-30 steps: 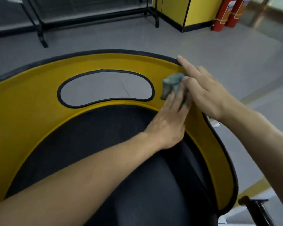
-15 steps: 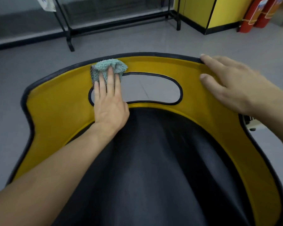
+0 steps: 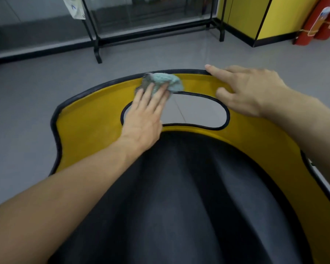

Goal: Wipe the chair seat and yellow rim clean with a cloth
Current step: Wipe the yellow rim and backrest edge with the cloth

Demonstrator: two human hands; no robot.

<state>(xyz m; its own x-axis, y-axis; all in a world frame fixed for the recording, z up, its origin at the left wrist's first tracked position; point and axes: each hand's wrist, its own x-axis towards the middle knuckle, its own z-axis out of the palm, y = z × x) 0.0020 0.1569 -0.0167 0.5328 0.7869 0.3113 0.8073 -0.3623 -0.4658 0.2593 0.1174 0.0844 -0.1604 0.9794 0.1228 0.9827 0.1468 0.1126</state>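
The left hand (image 3: 143, 119) has a released grip: straight fingers press a crumpled, nubby teal cloth (image 3: 165, 81) flat against the top of the smooth yellow rim (image 3: 88, 126), just above its black-edged oval cutout (image 3: 194, 113). The cloth's near half is hidden under the fingers and its outline is blurred. The right hand (image 3: 250, 92), also unclenched, rests on the rim nearby. The matte black seat (image 3: 189, 187) is cut off below.

One wide-angle camera rides on my head, facing forward and tilted down along my forearms. The seat (image 3: 179, 197) lies closest, filling the lower frame. The rim (image 3: 88, 126) arcs across the middle, at arm's reach, where my left hand (image 3: 143, 119) and right hand (image 3: 250, 92) meet it. Beyond, along the top, lie floor (image 3: 27, 92), rack (image 3: 97, 44) and cabinet (image 3: 271, 16).
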